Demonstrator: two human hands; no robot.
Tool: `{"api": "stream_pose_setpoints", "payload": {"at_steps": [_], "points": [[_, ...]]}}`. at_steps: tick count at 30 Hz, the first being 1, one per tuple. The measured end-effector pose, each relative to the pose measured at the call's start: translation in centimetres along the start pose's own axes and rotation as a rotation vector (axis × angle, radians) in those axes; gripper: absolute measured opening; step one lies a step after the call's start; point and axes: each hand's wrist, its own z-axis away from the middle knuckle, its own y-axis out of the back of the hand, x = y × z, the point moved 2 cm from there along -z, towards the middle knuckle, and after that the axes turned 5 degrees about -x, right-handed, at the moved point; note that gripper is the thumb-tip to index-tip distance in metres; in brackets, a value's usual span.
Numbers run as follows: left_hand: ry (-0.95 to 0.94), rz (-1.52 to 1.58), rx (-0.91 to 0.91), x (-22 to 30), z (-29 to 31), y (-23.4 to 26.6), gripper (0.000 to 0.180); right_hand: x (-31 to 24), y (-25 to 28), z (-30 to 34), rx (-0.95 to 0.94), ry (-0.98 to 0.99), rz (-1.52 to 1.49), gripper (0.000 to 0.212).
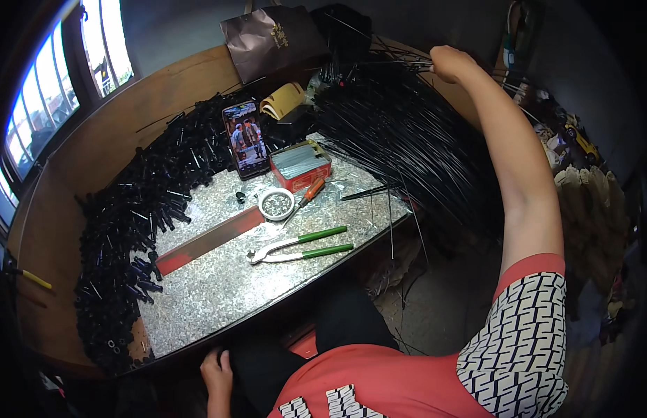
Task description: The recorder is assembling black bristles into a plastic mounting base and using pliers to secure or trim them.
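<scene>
Black, thin, straight rods (407, 129): probably light, springy; grip near ends. My right hand (450, 64) is curled round some; left hand (217, 376), can't tell.

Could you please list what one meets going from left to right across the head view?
Slim yellow handle, bare left hand, upright black smartphone with lit screen, red rectangular tin box of pale strips, bare right hand.

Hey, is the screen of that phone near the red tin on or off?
On: the phone shows a bright, coloured picture with several people in it.
</scene>
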Motion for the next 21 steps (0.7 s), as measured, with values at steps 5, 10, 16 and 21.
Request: {"api": "stream_pose_setpoints", "payload": {"at_steps": [5, 10, 16, 21], "points": [[-0.062, 0.918, -0.556, 14.9, -2.1, -2.5, 0.032, 0.0, 1.7, -0.9, -0.045, 0.053, -0.002, 0.026], [-0.113, 0.975, -0.954, 26.8, -6.6, -8.0, 0.058, 1.6, 2.5, -1.8, -0.083, 0.1, -0.095, 0.024], [-0.329, 0.735, -0.943, 37.7, -11.2, -13.7, 0.075, 2.7, -1.4, -3.6, -0.207, 0.005, -0.416, 0.024], [-0.608, 0.682, -0.78, 42.8, -11.4, -15.6, 0.066, 5.4, -8.5, -5.0, -0.198, 0.07, -0.387, 0.031]]}}
